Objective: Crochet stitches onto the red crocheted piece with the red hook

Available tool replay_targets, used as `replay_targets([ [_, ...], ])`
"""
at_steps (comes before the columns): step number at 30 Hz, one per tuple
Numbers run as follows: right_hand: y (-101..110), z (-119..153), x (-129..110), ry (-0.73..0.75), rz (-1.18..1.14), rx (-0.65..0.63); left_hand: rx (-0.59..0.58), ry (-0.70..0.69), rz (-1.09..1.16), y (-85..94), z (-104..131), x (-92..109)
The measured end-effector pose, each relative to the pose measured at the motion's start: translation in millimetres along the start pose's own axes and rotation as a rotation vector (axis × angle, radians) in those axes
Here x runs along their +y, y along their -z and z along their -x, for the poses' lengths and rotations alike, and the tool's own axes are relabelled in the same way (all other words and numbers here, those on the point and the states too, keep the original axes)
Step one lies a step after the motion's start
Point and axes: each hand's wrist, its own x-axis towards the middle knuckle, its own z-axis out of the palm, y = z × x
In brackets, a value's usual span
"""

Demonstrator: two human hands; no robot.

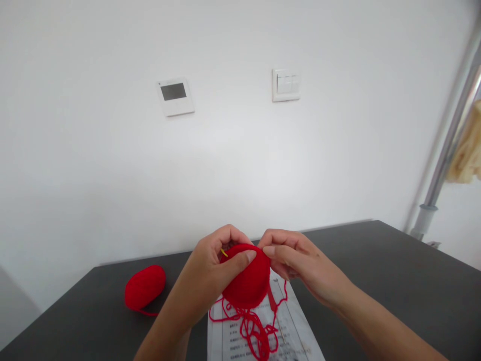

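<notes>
A round red crocheted piece (248, 283) is held up over the table. My left hand (210, 265) grips it from the left, thumb pressed on its front and fingers behind. A small yellow stitch marker or similar bit (224, 252) pokes out beside that hand. My right hand (296, 255) is closed in a pinch at the piece's upper right edge; whether a thin tool or strand is also between those fingertips is hidden. Loose red yarn (259, 333) hangs and lies tangled below the piece, with one strand rising toward the right hand.
A skein of red yarn (146, 287) lies on the dark table (361, 281) to the left. Printed sheet (225, 346) sits beneath the tangle. On the white wall behind are a display panel (176, 98) and a switch (286, 85). A metal pole (447, 135) stands at right.
</notes>
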Motion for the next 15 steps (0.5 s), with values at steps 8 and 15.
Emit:
replay_targets([
  [8,-0.3,-0.6,-0.8,0.019,-0.011,-0.011,-0.014,-0.002,-0.006,1.0,-0.2,-1.1],
  [15,0.9,0.0,-0.4,0.03,0.006,-0.006,0.018,0.001,0.021,-1.9,2.3,1.5],
])
